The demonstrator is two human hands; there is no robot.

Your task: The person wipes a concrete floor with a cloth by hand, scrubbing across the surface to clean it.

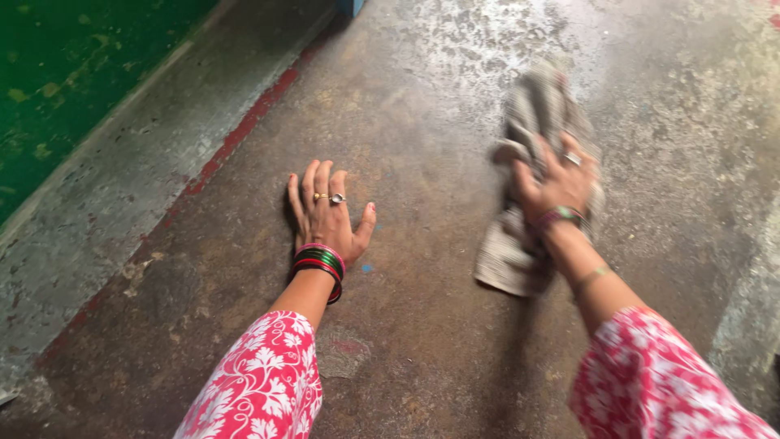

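Underfoot, the worn brown concrete floor (422, 325) fills the view, with a green painted wall (65, 73) off to its left edge. On the floor's right lies a crumpled grey cloth (532, 114), the right hand (556, 183) pressing down with fingers curled into its folds. Left of the cloth, the left hand (329, 215) rests flat, fingers spread and holding nothing, seemingly as a brace.

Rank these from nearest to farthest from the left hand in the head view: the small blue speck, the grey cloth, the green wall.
From the left hand, flat on the floor:
1. Blue speck, just beside the wrist, right side.
2. Grey cloth, further right, under the right hand.
3. Green wall, far upper left.
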